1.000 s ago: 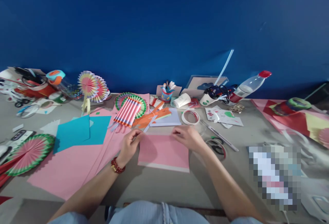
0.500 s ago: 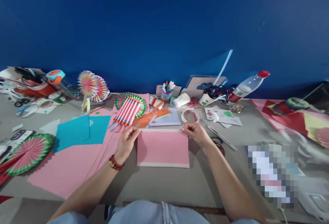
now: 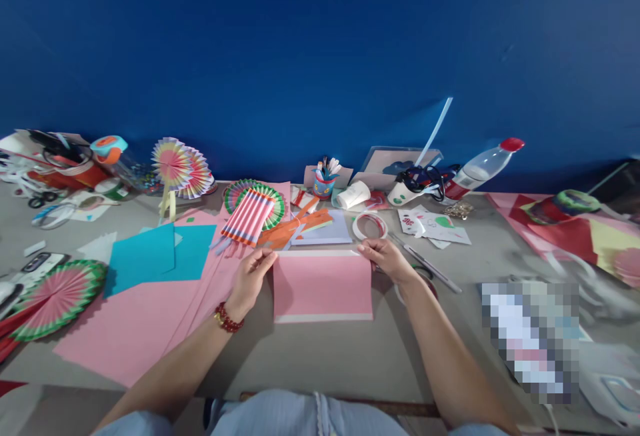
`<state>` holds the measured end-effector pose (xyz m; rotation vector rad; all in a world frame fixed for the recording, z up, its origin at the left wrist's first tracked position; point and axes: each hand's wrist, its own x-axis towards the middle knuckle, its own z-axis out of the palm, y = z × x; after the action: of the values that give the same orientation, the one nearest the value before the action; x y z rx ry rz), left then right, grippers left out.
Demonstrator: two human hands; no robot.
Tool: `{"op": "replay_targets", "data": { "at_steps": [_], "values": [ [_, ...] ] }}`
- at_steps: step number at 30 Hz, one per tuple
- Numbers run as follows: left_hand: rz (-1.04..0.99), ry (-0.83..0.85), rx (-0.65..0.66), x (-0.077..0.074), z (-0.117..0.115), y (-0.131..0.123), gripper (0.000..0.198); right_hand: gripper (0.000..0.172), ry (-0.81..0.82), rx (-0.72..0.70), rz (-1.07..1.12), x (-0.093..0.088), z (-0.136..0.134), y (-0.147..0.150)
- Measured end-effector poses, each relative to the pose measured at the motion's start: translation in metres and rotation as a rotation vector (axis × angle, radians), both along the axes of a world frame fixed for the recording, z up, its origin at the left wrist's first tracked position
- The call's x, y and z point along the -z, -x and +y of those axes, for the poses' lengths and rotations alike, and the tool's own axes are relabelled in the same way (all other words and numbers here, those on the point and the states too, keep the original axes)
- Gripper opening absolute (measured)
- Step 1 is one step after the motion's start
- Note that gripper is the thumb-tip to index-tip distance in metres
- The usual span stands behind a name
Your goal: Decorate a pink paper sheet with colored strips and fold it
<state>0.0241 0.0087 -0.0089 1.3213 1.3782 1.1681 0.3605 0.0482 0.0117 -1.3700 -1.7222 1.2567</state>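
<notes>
Between my two hands is a pink sheet of paper with a white strip along its far edge and another along its near edge. My left hand pinches its far left corner between thumb and fingers; a dark red bead bracelet circles that wrist. At the far right corner, my right hand pinches the paper the same way. Just beyond the right hand lies a roll of white tape. A pleated pink-striped paper piece rests beyond the left hand.
Blue sheets and large pink sheets cover the left. A pleated fan lies at far left. Orange paper strips, a pen cup and a tilted bottle are toward the wall. A silver cutter-like tool lies right.
Both hands have shifted slightly to the right, carrying the pink paper with them. The other things on the table stay where they were.
</notes>
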Motion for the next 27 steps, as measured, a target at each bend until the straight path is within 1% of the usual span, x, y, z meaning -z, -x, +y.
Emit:
{"op": "replay_targets", "data": {
  "at_steps": [4,5,6,7,8,10,11,12,13,16,18,21,24,27],
  "values": [
    [0.02,-0.005,0.01,-0.001,-0.001,0.002,0.031,0.054,0.022,-0.057,-0.064,-0.003,0.0,-0.005],
    [0.027,-0.008,0.016,-0.003,-0.002,0.002,0.03,0.053,0.008,-0.061,-0.11,-0.005,0.0,-0.006],
    [0.033,-0.011,0.025,-0.004,-0.003,0.002,0.029,0.05,-0.041,-0.051,-0.181,-0.007,0.0,-0.006],
    [0.037,-0.013,0.036,-0.005,-0.004,0.001,0.028,0.047,-0.134,-0.023,-0.267,-0.009,0.0,-0.005],
    [0.04,-0.015,0.047,-0.007,-0.005,0.0,0.027,0.042,-0.267,0.017,-0.353,-0.012,-0.001,-0.002],
    [0.039,-0.02,0.068,-0.009,-0.008,-0.003,0.028,0.029,-0.589,0.103,-0.46,-0.019,-0.005,0.011],
    [0.036,-0.023,0.078,-0.009,-0.009,-0.006,0.028,0.023,-0.725,0.126,-0.447,-0.023,-0.009,0.021],
    [0.033,-0.027,0.087,-0.009,-0.01,-0.008,0.028,0.017,-0.805,0.117,-0.413,-0.025,-0.015,0.033],
    [0.03,-0.031,0.095,-0.009,-0.012,-0.011,0.028,0.014,-0.845,0.079,-0.357,-0.027,-0.021,0.046],
    [0.028,-0.046,0.125,-0.008,-0.017,-0.019,0.025,0.012,-0.823,-0.118,-0.175,-0.027,-0.04,0.087],
    [0.029,-0.056,0.154,-0.007,-0.021,-0.024,0.023,0.017,-0.822,-0.196,-0.157,-0.024,-0.048,0.106],
    [0.033,-0.068,0.207,-0.007,-0.026,-0.027,0.021,0.015,-0.836,-0.198,-0.197,-0.018,-0.052,0.117],
    [0.032,-0.09,0.251,-0.006,-0.028,-0.028,0.02,0.014,-0.853,-0.165,-0.234,-0.015,-0.051,0.115],
    [0.06,-0.098,0.268,-0.004,-0.028,-0.027,0.021,0.014,-0.879,-0.161,-0.267,-0.012,-0.05,0.113]
  ]
}}
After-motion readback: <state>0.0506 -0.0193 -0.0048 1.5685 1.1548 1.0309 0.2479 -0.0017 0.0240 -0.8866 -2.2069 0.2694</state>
